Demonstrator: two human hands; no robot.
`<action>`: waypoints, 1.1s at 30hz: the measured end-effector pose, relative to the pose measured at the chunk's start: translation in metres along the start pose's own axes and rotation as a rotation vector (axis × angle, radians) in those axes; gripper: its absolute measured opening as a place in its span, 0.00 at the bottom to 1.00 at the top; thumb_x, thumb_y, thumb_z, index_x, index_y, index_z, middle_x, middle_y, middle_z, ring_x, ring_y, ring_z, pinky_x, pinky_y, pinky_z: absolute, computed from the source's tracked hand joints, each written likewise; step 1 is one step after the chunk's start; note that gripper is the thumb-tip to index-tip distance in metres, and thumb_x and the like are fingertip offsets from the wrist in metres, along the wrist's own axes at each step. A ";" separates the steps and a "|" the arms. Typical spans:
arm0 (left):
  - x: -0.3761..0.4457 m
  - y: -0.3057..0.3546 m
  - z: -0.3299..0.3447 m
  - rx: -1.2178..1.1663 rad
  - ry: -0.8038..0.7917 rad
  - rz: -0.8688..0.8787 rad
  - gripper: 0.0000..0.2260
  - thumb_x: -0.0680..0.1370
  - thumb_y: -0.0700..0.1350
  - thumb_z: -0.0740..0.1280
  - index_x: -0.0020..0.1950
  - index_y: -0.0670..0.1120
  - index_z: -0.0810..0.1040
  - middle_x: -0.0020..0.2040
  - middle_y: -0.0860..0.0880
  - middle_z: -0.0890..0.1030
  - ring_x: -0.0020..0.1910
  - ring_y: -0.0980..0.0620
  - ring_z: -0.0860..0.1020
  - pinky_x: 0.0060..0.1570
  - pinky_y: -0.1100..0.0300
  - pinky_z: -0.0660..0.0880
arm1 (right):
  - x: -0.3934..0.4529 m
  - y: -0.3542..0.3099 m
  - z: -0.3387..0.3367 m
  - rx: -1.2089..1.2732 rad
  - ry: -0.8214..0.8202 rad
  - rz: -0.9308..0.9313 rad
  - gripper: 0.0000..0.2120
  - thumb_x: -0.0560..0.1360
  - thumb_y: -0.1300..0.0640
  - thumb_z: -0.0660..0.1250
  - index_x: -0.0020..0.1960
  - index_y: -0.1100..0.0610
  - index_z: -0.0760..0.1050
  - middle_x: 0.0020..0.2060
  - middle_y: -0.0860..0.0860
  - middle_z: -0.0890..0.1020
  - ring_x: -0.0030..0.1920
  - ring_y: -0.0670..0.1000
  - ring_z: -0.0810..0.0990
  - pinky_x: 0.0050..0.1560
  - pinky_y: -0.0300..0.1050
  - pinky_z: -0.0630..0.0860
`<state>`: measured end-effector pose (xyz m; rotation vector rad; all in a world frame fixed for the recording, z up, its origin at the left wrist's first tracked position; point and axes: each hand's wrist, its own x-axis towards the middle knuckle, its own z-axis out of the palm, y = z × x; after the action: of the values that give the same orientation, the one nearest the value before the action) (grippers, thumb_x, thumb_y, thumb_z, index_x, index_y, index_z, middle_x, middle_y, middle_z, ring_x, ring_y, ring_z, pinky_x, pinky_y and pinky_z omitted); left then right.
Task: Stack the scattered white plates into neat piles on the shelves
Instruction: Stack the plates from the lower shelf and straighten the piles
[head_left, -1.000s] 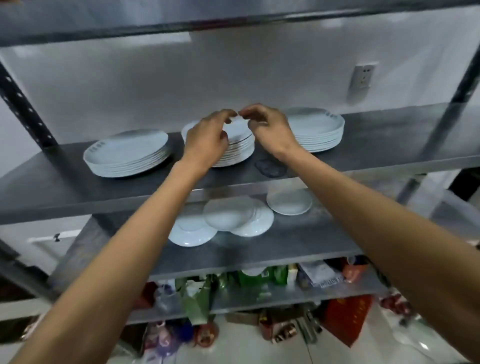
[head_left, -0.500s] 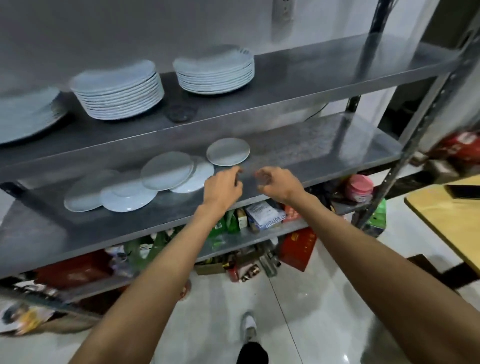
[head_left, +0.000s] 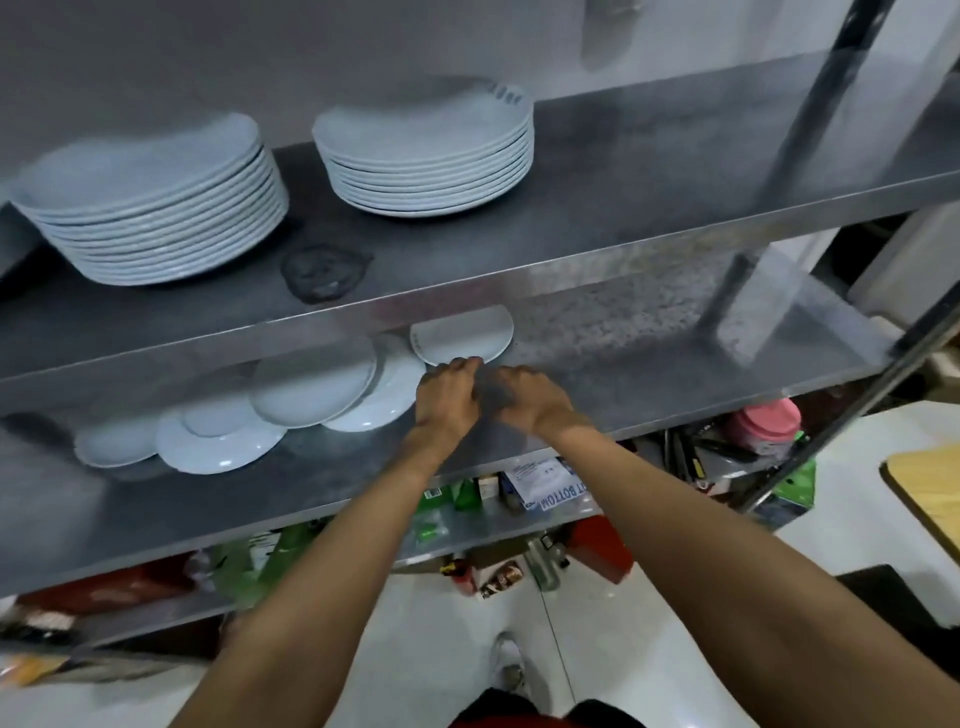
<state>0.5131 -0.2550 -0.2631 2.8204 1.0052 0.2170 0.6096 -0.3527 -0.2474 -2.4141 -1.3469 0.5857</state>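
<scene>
Two neat piles of white plates stand on the upper shelf (head_left: 675, 171), a tall left pile (head_left: 150, 208) and a right pile (head_left: 426, 150). On the middle shelf (head_left: 649, 364) lie scattered small white plates: a single small plate (head_left: 462, 338) at the back and several overlapping plates (head_left: 311, 384) trailing off to the left. My left hand (head_left: 447, 397) reaches in with curled fingers whose tips meet the single plate's near rim. Blur hides whether they pinch it. Close beside it, my right hand (head_left: 532, 397) is loosely curled over the bare shelf and holds nothing.
A dark smudge (head_left: 324, 267) marks the upper shelf's front. The bottom shelf holds boxes (head_left: 545, 491), green packets and a pink container (head_left: 763, 423). A metal upright (head_left: 769, 171) stands at the right, with a wooden table corner (head_left: 930, 493) beyond it. A white floor lies below.
Both hands left the upper middle pile, dropped to the middle shelf, and now reach further in; the left fingertips have arrived at the single small plate's rim.
</scene>
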 end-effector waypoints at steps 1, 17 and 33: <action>0.010 -0.001 0.005 0.007 -0.018 -0.007 0.23 0.74 0.42 0.65 0.70 0.50 0.69 0.65 0.47 0.76 0.60 0.43 0.77 0.56 0.51 0.73 | 0.011 0.001 0.002 -0.020 -0.019 0.003 0.24 0.72 0.48 0.66 0.67 0.50 0.70 0.60 0.54 0.79 0.60 0.57 0.78 0.54 0.51 0.77; 0.060 0.005 0.086 0.089 -0.001 -0.162 0.18 0.76 0.37 0.60 0.66 0.42 0.73 0.62 0.42 0.77 0.63 0.42 0.73 0.63 0.50 0.66 | 0.105 0.077 0.009 -0.257 -0.136 -0.180 0.40 0.72 0.57 0.71 0.77 0.54 0.53 0.77 0.55 0.55 0.76 0.57 0.54 0.73 0.54 0.61; 0.006 0.005 0.059 0.232 0.227 0.183 0.13 0.62 0.39 0.76 0.42 0.45 0.77 0.42 0.48 0.78 0.37 0.51 0.79 0.25 0.60 0.73 | 0.084 0.105 0.023 -0.508 0.258 -0.760 0.33 0.49 0.64 0.83 0.53 0.54 0.82 0.47 0.51 0.86 0.49 0.53 0.85 0.58 0.53 0.78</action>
<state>0.5315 -0.2601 -0.3198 3.1595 0.8606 0.4794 0.7146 -0.3325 -0.3323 -1.9352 -2.2843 -0.2878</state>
